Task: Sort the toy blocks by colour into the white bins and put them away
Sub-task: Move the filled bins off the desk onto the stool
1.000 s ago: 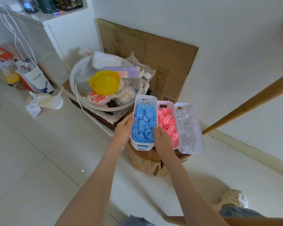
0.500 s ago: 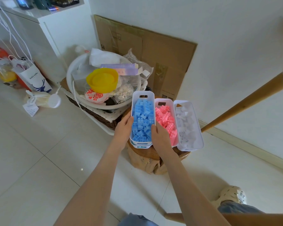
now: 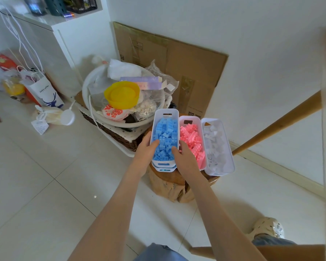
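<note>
Three white bins stand side by side on a wooden stump stool (image 3: 169, 183). The left bin (image 3: 166, 114) is full of blue blocks (image 3: 167, 136) and sits on top of another white bin whose end shows beneath it. The middle bin (image 3: 189, 120) holds pink blocks (image 3: 192, 140), the right bin (image 3: 222, 169) white blocks (image 3: 215, 146). My left hand (image 3: 146, 152) grips the blue bin's left wall, thumb over the rim. My right hand (image 3: 185, 158) grips its right wall, fingers between the blue and pink bins.
A white basin (image 3: 94, 112) of bags with a yellow bowl (image 3: 122, 95) sits on a wicker basket just left of the stool. Cardboard (image 3: 177, 63) leans on the wall behind. A wooden table leg (image 3: 279, 123) slants at right. Paper bags (image 3: 43, 91) stand at left by a white cabinet.
The blue bin has been lowered onto another white bin at the stool's left side. Both hands stayed on its walls.
</note>
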Tool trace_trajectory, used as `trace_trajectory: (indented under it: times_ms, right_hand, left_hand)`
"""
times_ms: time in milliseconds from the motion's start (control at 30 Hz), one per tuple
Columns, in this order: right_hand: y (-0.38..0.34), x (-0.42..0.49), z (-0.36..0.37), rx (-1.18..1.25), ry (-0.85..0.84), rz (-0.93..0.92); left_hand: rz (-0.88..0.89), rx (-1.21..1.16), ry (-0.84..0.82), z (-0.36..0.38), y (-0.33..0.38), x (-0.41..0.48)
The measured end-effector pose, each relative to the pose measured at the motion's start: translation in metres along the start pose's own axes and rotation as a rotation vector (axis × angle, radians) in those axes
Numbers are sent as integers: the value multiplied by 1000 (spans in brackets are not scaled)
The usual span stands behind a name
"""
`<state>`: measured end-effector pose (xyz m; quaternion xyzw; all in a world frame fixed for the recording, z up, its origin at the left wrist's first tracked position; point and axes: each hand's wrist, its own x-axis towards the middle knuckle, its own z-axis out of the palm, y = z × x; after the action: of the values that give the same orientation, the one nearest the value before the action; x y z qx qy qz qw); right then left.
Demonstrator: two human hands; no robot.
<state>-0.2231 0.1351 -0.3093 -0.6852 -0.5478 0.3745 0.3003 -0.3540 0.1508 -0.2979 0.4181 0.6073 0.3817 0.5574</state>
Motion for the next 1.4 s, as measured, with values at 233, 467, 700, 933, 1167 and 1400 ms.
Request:
trace_trajectory:
  times_ms: [233, 467, 700, 933, 1167, 1400]
  right_hand:
    - [-6, -5, 0, -145, -11, 73]
    - [-1, -10, -14, -15, 116, 49]
    - [15, -9, -27, -53, 139, 66]
    - [16, -13, -30, -6, 133, 44]
    - [15, -14, -31, 52, 113, 64]
    - [18, -14, -28, 166, 152, 145]
  left_hand:
    - [16, 112, -31, 1, 9, -16]
    - [75, 31, -79, 14, 17, -22]
    - [48, 67, -139, 34, 10, -18]
    - [25, -12, -48, 30, 12, -20]
    - [-36, -33, 30, 36, 10, -26]
    - [-37, 29, -8, 41, 11, -29]
